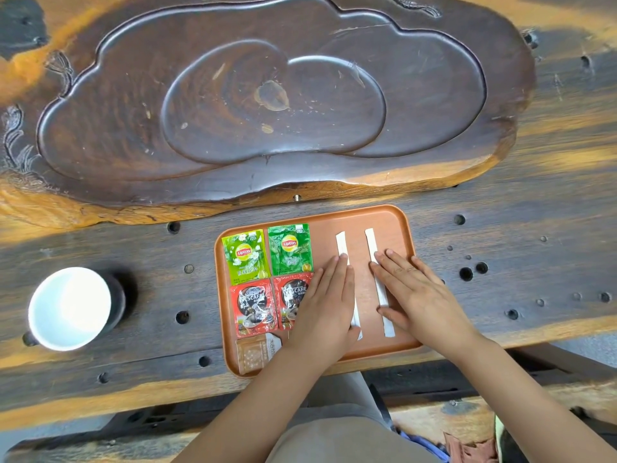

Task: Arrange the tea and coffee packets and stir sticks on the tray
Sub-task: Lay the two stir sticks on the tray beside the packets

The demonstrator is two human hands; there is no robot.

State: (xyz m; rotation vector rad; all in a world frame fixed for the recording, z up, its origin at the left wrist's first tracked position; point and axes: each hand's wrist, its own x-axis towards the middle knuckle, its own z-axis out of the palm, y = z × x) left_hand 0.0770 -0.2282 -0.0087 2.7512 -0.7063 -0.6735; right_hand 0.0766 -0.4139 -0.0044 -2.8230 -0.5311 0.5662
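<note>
An orange-brown tray [390, 215] lies on the wooden table. At its far left sit two green Lipton tea packets [245, 256] [289, 250] side by side. Below them lie two red Nescafe coffee packets [253, 307] [293, 295], and a brown sugar packet [257, 354] lies at the near left corner. Two white wrapped stir sticks [341, 243] [379, 282] run parallel on the right half. My left hand [325, 304] lies flat over the left stick and part of the right Nescafe packet. My right hand [417, 292] lies flat beside the right stick, fingers touching it.
A large carved dark wooden tea board [267, 95] fills the far side of the table. A white cup [68, 307] on a dark base stands left of the tray. The table top has several round holes. My knees and a bench are below the near edge.
</note>
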